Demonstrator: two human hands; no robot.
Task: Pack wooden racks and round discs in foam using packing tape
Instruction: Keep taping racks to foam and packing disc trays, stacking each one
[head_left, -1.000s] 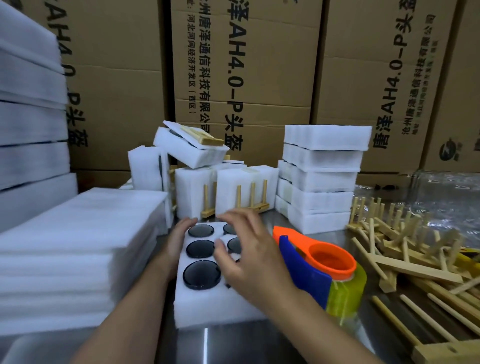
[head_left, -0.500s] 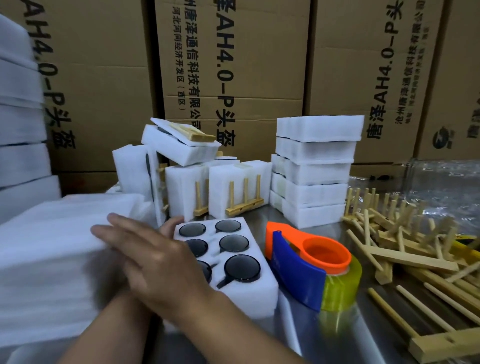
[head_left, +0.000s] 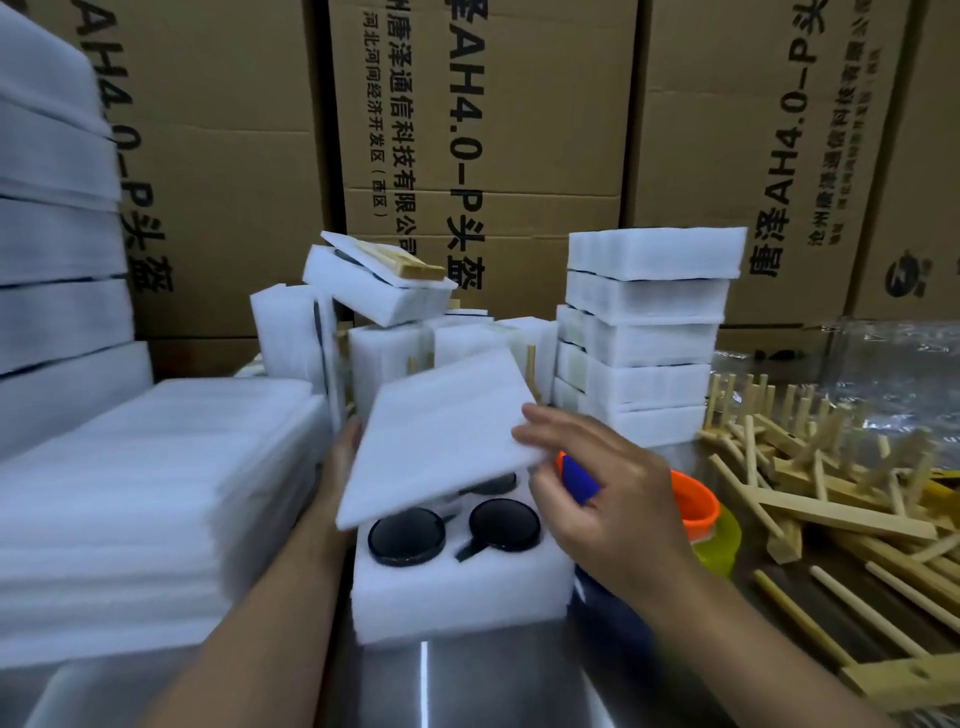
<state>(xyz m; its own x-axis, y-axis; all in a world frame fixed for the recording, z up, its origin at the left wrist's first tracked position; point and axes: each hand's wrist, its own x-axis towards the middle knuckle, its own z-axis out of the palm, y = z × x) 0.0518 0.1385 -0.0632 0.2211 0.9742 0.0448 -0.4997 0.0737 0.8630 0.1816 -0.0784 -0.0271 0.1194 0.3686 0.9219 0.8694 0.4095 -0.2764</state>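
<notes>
Cardboard boxes (head_left: 483, 156) printed with dark lettering are stacked as a wall behind a steel table (head_left: 467, 686). At the middle of the table a white foam tray (head_left: 457, 597) is set, and two dark round discs (head_left: 407, 535) are seen seated in its near pockets (the farther pockets are covered). A thin foam sheet (head_left: 441, 441) is held tilted above the tray, its far edge raised and its near edge low over the discs.

The sheet's right edge is pinched by the right hand (head_left: 613, 509), the forefinger laid on top and the remaining fingers curled beneath. The left hand (head_left: 340, 462) is placed at the sheet's left edge, beside the tray; its fingers are hidden behind the foam, so their grip cannot be told.

An orange and blue tape dispenser (head_left: 696, 504) is partly hidden behind the right hand. Loose wooden racks (head_left: 831, 493) are heaped at the right. A stack of foam sheets (head_left: 156, 493) is piled at the left, touching the tray's side, and foam blocks (head_left: 644, 338) are stacked at the back.
</notes>
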